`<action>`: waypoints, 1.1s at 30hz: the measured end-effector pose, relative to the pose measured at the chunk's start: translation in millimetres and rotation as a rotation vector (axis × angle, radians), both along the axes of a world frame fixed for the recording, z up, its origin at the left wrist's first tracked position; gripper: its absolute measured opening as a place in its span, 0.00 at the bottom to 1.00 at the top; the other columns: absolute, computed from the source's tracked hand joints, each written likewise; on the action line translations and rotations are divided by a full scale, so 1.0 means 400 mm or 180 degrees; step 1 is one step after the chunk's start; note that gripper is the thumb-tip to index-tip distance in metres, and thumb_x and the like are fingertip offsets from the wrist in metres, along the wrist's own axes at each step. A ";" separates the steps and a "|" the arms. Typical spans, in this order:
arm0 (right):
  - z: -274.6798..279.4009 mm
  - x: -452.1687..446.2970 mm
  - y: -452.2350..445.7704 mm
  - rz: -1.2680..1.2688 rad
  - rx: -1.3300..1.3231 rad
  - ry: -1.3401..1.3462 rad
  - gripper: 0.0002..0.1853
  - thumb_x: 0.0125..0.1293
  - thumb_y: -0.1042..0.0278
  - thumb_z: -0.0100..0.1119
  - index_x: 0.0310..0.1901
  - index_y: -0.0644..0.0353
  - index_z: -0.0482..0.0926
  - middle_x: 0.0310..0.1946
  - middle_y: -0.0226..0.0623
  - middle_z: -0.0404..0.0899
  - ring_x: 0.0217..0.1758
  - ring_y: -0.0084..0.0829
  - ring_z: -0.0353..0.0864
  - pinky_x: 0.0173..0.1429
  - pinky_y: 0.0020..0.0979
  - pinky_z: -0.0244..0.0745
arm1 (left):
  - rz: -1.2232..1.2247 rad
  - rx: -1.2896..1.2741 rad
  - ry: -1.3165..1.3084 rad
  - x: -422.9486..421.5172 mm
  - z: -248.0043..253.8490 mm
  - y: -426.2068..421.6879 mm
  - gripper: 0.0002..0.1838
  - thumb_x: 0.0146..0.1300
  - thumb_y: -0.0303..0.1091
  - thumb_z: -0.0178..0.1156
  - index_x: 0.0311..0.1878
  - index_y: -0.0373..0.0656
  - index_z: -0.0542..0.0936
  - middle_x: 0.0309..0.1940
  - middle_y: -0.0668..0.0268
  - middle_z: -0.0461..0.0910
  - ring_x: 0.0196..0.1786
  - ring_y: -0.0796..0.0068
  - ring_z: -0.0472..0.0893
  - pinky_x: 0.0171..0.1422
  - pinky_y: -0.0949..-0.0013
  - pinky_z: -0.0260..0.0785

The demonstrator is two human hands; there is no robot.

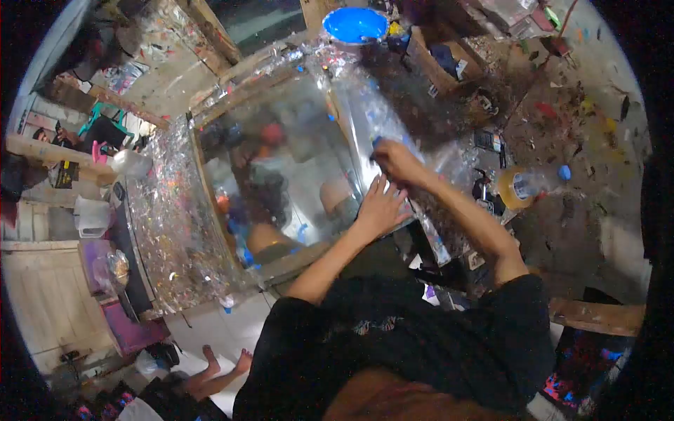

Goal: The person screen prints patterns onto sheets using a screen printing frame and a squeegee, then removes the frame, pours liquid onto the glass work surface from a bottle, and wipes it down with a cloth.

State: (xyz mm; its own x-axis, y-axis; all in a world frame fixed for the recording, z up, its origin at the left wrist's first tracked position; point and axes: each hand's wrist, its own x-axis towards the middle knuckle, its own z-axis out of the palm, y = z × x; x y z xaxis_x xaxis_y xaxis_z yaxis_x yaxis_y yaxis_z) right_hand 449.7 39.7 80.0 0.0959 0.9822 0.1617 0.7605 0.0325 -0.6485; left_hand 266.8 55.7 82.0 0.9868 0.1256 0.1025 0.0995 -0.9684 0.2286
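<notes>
My left hand (381, 209) lies flat with fingers spread on the right border of a glass pane (281, 161) set in a wooden frame. Just beyond it, my right hand (397, 161) is closed round something small and dark blue, too hidden to name, over a shiny, silvery strip (361, 140) beside the glass. The work surface around the pane is crusted with paint specks. Blurred reflections show in the glass.
A blue basin (355, 25) stands at the far edge, with an open cardboard box (446, 63) to its right. A bottle of yellowish liquid (516, 188) lies right of my right forearm. Another person's bare feet (228, 360) show at the lower left.
</notes>
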 end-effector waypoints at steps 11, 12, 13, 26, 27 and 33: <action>0.002 0.070 0.152 0.0123 -0.0163 -0.0502 0.11 0.55 0.73 0.59 0.41 0.65 0.76 0.36 0.55 0.76 0.43 0.58 0.77 0.49 0.51 0.75 | 0.0042 -0.0084 -0.0568 -0.005 -0.016 -0.018 0.41 0.62 0.68 0.55 0.66 0.42 0.72 0.68 0.49 0.68 0.73 0.38 0.60 0.78 0.40 0.50; 0.002 0.077 0.157 0.0212 0.0035 -0.0642 0.13 0.56 0.72 0.60 0.43 0.66 0.75 0.38 0.55 0.76 0.44 0.57 0.77 0.49 0.51 0.75 | 0.0007 -0.0152 -0.0290 -0.001 0.006 -0.013 0.42 0.62 0.68 0.54 0.68 0.42 0.71 0.69 0.49 0.66 0.74 0.37 0.59 0.78 0.40 0.49; 0.001 0.057 0.112 0.0191 0.0010 -0.0592 0.13 0.56 0.72 0.60 0.43 0.66 0.75 0.38 0.55 0.76 0.44 0.57 0.77 0.49 0.51 0.75 | -0.0039 -0.0224 0.0009 -0.010 0.029 -0.011 0.43 0.62 0.68 0.54 0.69 0.41 0.70 0.70 0.48 0.65 0.75 0.37 0.58 0.79 0.40 0.48; 0.031 0.059 0.071 0.0608 -0.0615 -0.0684 0.15 0.58 0.70 0.59 0.47 0.66 0.75 0.43 0.54 0.76 0.48 0.58 0.76 0.52 0.49 0.74 | -0.0034 -0.0460 0.0090 -0.011 0.016 -0.002 0.43 0.62 0.68 0.55 0.68 0.42 0.71 0.73 0.47 0.62 0.75 0.35 0.58 0.78 0.42 0.49; 0.052 0.084 0.105 0.0507 -0.0970 -0.0728 0.18 0.58 0.69 0.60 0.50 0.66 0.75 0.46 0.55 0.76 0.52 0.60 0.76 0.56 0.50 0.74 | 0.0006 -0.0262 -0.0276 -0.007 0.005 -0.009 0.42 0.62 0.68 0.55 0.68 0.42 0.72 0.72 0.47 0.63 0.74 0.35 0.59 0.78 0.42 0.49; 0.029 0.048 0.030 0.0953 -0.0251 -0.0575 0.09 0.62 0.67 0.62 0.38 0.64 0.76 0.36 0.46 0.78 0.43 0.45 0.80 0.48 0.42 0.74 | 0.0008 -0.0311 -0.0037 -0.012 0.023 0.002 0.42 0.62 0.69 0.53 0.67 0.42 0.72 0.70 0.48 0.66 0.73 0.38 0.62 0.78 0.42 0.49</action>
